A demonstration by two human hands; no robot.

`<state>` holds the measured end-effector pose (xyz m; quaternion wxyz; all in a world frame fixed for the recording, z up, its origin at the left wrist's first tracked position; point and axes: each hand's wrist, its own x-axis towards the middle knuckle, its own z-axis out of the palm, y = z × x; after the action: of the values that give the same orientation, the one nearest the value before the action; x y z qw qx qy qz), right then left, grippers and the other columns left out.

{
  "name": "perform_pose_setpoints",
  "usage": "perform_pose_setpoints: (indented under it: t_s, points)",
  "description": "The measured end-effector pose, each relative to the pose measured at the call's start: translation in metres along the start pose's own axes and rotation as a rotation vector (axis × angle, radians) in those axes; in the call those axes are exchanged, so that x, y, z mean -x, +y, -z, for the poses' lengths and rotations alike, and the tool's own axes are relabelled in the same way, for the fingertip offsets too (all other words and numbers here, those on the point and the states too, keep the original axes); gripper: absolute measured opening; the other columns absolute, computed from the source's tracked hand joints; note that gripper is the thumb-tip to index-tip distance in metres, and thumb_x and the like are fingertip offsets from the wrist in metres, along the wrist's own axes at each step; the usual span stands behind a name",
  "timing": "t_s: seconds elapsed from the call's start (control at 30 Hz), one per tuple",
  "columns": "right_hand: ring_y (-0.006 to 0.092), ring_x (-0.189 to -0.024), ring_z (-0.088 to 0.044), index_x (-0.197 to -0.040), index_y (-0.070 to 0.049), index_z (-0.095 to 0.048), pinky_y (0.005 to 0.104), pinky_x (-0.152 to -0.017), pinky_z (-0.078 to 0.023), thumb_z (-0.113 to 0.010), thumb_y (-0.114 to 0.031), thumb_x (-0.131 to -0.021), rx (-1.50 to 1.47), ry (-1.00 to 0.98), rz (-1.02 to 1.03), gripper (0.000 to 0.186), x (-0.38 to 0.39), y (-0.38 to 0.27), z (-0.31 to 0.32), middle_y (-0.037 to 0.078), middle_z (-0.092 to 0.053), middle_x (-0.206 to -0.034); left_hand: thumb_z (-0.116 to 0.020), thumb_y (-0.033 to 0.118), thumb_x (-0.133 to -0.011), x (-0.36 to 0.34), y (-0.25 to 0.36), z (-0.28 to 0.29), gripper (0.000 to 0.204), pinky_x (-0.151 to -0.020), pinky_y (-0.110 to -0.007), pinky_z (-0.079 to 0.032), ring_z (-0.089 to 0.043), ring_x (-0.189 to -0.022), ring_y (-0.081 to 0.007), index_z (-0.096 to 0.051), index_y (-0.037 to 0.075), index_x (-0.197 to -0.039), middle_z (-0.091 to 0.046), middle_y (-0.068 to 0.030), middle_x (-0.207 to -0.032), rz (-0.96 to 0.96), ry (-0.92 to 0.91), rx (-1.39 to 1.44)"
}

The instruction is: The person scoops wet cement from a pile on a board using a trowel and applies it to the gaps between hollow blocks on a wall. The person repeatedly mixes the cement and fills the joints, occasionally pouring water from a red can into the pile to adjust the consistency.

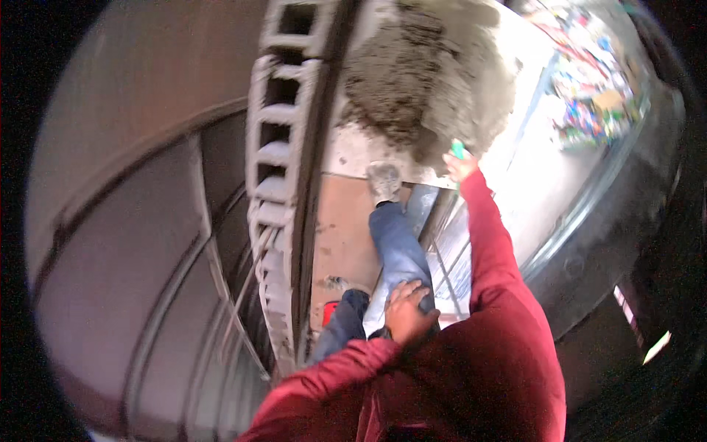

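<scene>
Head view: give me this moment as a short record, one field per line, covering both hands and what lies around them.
Left hand: resting on a bent leg in blue trousers
Right hand: stretched forward, apparently gripping a small green object, too blurred to identify
Ahead: grey-brown, mortar-like heap on a pale surface
Left side: row of hollow blocks
Upper right: pile of mixed, colourful litter
Near the heap: dirty shoe
Clothing: red sleeves
Picture quality: partly blurred
</scene>
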<state>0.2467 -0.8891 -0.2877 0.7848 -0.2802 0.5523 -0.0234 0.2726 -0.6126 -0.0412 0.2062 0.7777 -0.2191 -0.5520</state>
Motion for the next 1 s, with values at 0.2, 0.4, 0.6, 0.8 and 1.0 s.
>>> perform_pose_setpoints:
  t_s: [0.2,0.4,0.6,0.8,1.0]
  points:
    - [0.0103,-0.035,-0.035,-0.077,-0.012,-0.048,0.0262,-0.032,-0.029,-0.057,-0.015,-0.084,0.486,0.06,-0.126,0.013,0.131,0.002,-0.018,-0.003,-0.039,-0.049,-0.068,0.048,-0.07,0.048,-0.035,0.014,0.061,-0.104,-0.044,-0.033,-0.044,-0.122,-0.0334,-0.06,0.011,-0.117,-0.05,-0.0141,-0.13,0.011,0.082,0.025]
    - [0.0127,-0.033,-0.04,-0.07,-0.01,-0.047,0.0279,-0.031,-0.032,-0.056,-0.011,-0.081,0.918,-0.244,-0.142,0.014,0.223,0.032,-0.034,0.001,-0.043,-0.048,-0.065,0.051,-0.071,0.161,-0.133,0.052,0.061,-0.097,-0.043,-0.037,-0.048,-0.118,-0.031,-0.058,0.015,-0.12,-0.052,-0.0157,-0.125,0.165,0.15,-0.1]
    - [0.0113,-0.035,-0.039,-0.078,-0.008,-0.05,0.0283,-0.031,-0.03,-0.06,-0.011,-0.079,1.35,-0.486,-0.349,0.01,0.256,0.076,-0.12,0.0,-0.044,-0.05,-0.064,0.056,-0.07,0.278,-0.291,0.042,0.08,-0.102,-0.048,-0.033,-0.036,-0.127,-0.0385,-0.042,0.014,-0.135,-0.041,-0.0194,-0.136,0.674,-0.048,-0.184]
    - [0.0143,-0.057,-0.05,-0.09,-0.004,-0.055,0.0308,-0.051,-0.041,-0.069,-0.018,-0.075,1.778,-0.906,-0.055,0.025,0.2,0.206,-0.201,0.003,-0.054,-0.066,-0.065,0.061,-0.066,0.307,-0.374,-0.016,0.105,-0.099,-0.064,-0.029,-0.031,-0.128,-0.0475,-0.019,0.008,-0.144,-0.021,-0.0308,-0.143,0.813,0.076,0.286]
    - [0.0302,-0.074,-0.061,-0.102,-0.001,-0.057,0.0399,-0.066,-0.046,-0.068,-0.026,-0.075,2.174,-1.217,0.321,0.038,0.185,0.301,-0.347,0.016,-0.063,-0.08,-0.067,0.058,-0.067,0.312,-0.374,-0.015,0.102,-0.096,-0.051,-0.04,-0.041,-0.121,-0.0437,-0.023,0.005,-0.143,-0.03,-0.0261,-0.14,0.887,0.091,0.292]
